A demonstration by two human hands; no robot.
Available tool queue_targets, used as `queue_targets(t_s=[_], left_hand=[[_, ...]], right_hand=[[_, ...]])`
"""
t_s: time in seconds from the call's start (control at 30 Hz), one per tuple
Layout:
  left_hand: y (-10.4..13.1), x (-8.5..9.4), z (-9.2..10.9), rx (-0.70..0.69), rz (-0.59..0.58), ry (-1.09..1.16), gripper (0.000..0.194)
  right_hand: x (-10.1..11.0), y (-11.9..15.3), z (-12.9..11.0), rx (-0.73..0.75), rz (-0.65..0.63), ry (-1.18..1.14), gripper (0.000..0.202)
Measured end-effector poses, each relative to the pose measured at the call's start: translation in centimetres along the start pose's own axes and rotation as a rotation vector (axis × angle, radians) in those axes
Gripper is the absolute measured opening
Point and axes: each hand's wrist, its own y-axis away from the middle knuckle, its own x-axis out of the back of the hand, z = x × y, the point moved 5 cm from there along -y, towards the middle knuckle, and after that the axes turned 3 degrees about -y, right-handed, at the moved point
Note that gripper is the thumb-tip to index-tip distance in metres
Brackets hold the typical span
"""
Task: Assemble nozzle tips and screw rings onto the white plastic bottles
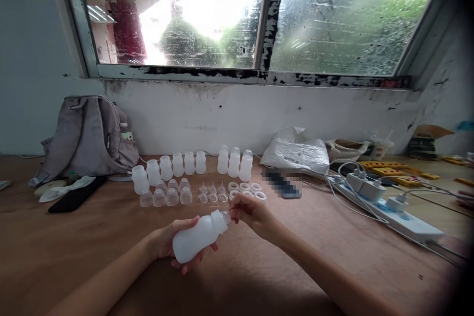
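Note:
My left hand (181, 247) is wrapped round a frosted white bottle (196, 239), which is tilted with its neck up to the right. A clear nipple (225, 217) shows at the bottle's mouth, and the fingers of my right hand (246, 212) pinch its tip. Behind my hands stand several open bottles (166, 168) in a row, with clear domed caps (172, 196) before them. Loose nipples (212, 197) and white rings (260, 196) lie in small rows. Three capped bottles (234, 163) stand further back.
A grey backpack (87, 133) and a black phone-like slab (76, 195) are at the left. Back right, a silvery plastic bag (296, 150) lies behind a blurred dark object (283, 185). A white power strip (411, 222) with plugs and cables runs along the right, near yellow parts (388, 170).

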Motion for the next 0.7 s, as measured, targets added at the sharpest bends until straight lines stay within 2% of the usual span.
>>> queue_targets(t_s=[0.1,0.17,0.23,0.33,0.4,0.47,0.53,0.6,0.63,0.7], left_hand=[[0.0,0.0,0.1,0.005,0.039,-0.064,0.073],[0.1,0.0,0.9,-0.053,0.138,-0.189,0.067],[0.4,-0.1,2.2,-0.160,0.290,-0.397,0.058],[1.1,-0.6,4.0,-0.291,0.563,-0.842,0.044],[1.5,-0.9,4.6,-0.320,0.743,-1.122,0.040],[1.7,-1.0,4.5,-0.323,0.860,-1.306,0.043],[1.7,-0.9,4.3,-0.337,0.903,-1.395,0.046],[1.6,-0.6,4.2,-0.345,0.892,-1.381,0.046],[1.5,-0.5,4.2,-0.341,0.860,-1.324,0.045],[1.2,-0.1,3.9,-0.287,0.724,-1.089,0.044]], right_hand=[[0.1,0.1,-0.6,0.024,0.030,0.030,0.014],[0.2,0.0,-0.7,0.013,0.037,-0.001,0.016],[0.2,-0.1,-0.2,-0.042,0.033,-0.059,0.021],[0.3,-0.4,1.4,-0.150,0.068,-0.093,0.026],[0.3,-0.4,2.4,-0.207,0.075,-0.064,0.031],[0.1,-0.5,3.2,-0.236,0.051,-0.026,0.034],[0.1,-0.5,3.4,-0.222,0.043,0.018,0.034],[0.3,-0.4,3.0,-0.175,0.058,0.066,0.032],[0.3,-0.4,2.7,-0.149,0.062,0.085,0.031],[0.4,-0.4,2.0,-0.109,0.058,0.092,0.028]])
